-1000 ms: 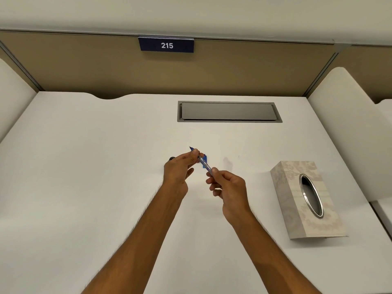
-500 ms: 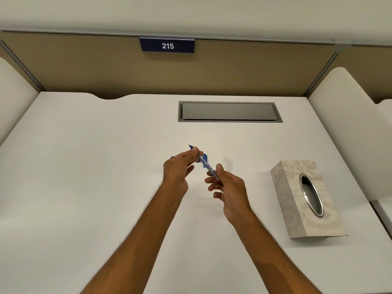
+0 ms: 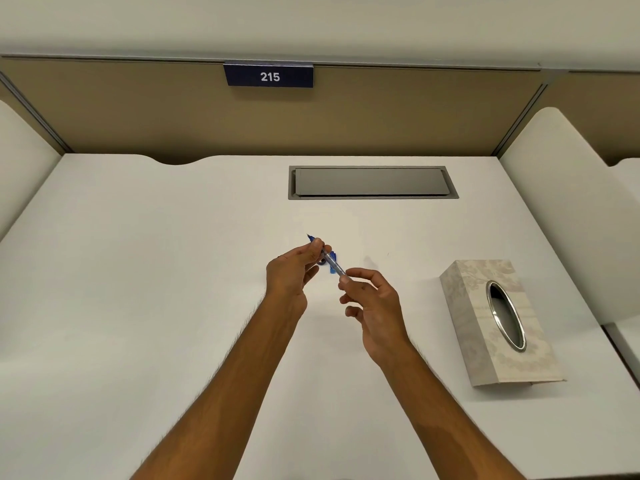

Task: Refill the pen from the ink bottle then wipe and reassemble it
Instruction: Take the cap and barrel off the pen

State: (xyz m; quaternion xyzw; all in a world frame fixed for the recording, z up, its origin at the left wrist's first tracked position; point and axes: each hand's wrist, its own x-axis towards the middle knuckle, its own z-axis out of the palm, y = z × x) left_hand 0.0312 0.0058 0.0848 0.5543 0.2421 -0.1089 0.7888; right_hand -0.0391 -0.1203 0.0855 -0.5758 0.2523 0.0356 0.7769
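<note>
Landmark: tissue box (image 3: 498,320), lying on white surface (image 3: 138,306).
Pen: pen (image 3: 331,264) held in air to left of box, slanted, nib end pointing away from box.
L hand: left hand (image 3: 294,271), far side of pen from box; fingers pinch pen at nib end.
R hand: right hand (image 3: 375,306), between pen and box; thumb + index fingertips (image 3: 345,279) pinch pen's rear tip, other fingers loosely spread.
Change: vs 1 s ago, R hand has slid back to pen's very end and its grip has loosened; L hand as before.
Meaning: prob. re-gripping mid-twist on rear section; refill vs reassembly stage can't be told.
Other: blue item (image 3: 334,255) on surface behind pen, too small to identify.
</note>
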